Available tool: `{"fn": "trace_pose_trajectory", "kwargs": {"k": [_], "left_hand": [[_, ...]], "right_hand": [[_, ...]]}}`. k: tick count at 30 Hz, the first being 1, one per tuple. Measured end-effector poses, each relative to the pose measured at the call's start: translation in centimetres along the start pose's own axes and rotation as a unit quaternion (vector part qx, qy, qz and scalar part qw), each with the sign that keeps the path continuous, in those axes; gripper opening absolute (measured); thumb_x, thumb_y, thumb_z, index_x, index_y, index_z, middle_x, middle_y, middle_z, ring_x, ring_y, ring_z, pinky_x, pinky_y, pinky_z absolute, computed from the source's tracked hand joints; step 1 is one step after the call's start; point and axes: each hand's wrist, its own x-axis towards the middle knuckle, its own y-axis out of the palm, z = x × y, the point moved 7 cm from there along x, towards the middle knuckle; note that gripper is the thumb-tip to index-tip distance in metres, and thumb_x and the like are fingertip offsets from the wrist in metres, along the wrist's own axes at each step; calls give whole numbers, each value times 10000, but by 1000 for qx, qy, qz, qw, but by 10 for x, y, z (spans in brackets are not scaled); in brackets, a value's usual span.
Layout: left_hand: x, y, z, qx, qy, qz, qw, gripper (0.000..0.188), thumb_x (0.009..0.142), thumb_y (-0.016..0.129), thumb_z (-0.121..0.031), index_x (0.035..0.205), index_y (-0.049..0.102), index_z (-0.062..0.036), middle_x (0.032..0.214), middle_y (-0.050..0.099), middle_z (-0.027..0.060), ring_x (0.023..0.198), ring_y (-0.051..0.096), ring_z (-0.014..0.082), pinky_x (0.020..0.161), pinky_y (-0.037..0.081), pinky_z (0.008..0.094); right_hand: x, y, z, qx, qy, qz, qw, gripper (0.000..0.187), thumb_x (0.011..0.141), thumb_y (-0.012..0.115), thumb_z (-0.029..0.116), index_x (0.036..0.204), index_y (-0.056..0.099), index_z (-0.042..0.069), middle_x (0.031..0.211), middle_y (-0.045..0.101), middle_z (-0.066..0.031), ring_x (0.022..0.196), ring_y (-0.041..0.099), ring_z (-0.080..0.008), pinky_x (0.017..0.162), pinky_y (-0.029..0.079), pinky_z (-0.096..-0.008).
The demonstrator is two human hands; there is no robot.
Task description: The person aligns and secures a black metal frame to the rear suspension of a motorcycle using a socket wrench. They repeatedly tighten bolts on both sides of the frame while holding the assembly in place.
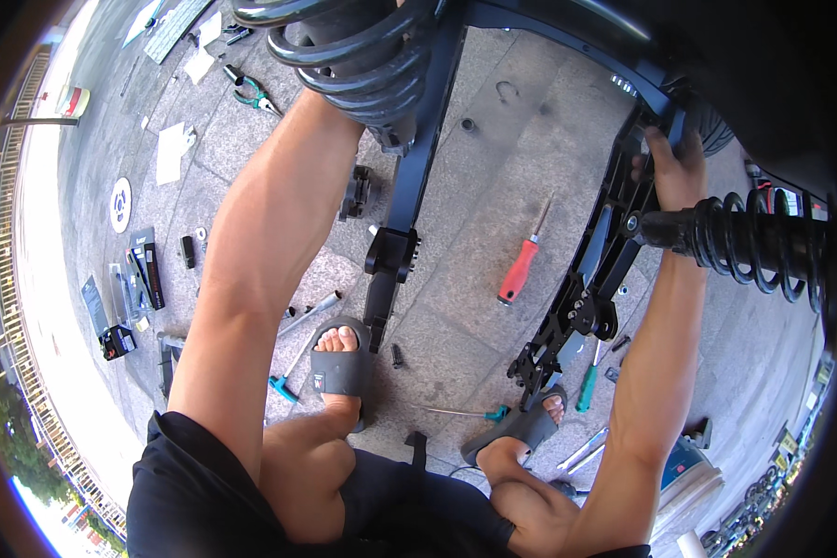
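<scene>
My left forearm reaches up behind the left coil-spring shock absorber point(363, 70), which hides my left hand and its fingers. Beside it, a long black swingarm point(409, 177) runs down toward my left foot. My right hand point(676, 169) is wrapped round the upper part of the right black swingarm point(604, 232), thumb on one side and fingertips showing past its edge. Just below that hand, the right shock absorber point(753, 240) joins the swingarm at a bolt. A black bracket point(593, 314) sits lower on this arm. Between the two arms lies a red-handled screwdriver point(521, 270) on the paving.
Teal-handled pliers point(251, 93), papers point(172, 153), a brake disc point(121, 205) and small packages point(146, 270) lie at left. Teal T-handle tools point(284, 389) and a green screwdriver point(587, 388) are near my sandalled feet. A dark frame crossbar point(567, 39) spans the top. A bucket point(688, 484) stands lower right.
</scene>
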Motion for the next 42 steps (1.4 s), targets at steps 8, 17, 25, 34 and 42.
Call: {"fn": "trace_pose_trajectory", "kwargs": {"k": [8,17,25,34,42], "left_hand": [[11,0,6,3,-15,11,1000,469,955,477,0,1414,463,-90,1124,670,86,887,689,165,740,593,296],[12,9,4,18,-15,30,999,423,990,508,-67,1409,475,-107,1108,673,51,897,680,140,720,590,276],[-7,-14,7,94,-24,-99,990,385,1005,528,-151,1389,526,-120,1079,676,46,858,663,141,671,554,280],[-176,-30,-28,462,-22,-221,859,342,907,687,-219,1126,633,39,887,653,55,822,607,124,746,513,276],[-196,33,33,350,-230,-130,899,566,804,762,-126,1237,451,63,885,627,88,764,604,124,696,517,310]], "right_hand": [[25,5,10,52,-93,41,993,652,872,590,81,1464,329,0,982,621,-127,764,641,-169,617,533,-283],[27,11,9,148,20,138,979,696,860,547,4,1478,236,82,1172,533,-208,901,689,-295,643,571,-326],[34,10,15,38,-59,109,992,690,845,585,6,1445,254,87,1125,578,-187,867,696,-251,643,578,-313],[48,7,15,2,-80,153,985,620,828,661,43,1358,340,38,1029,609,-128,824,680,-213,656,566,-315],[36,10,18,77,-60,142,985,682,817,640,-8,1415,318,56,919,594,-97,765,624,-167,610,528,-298]]}}
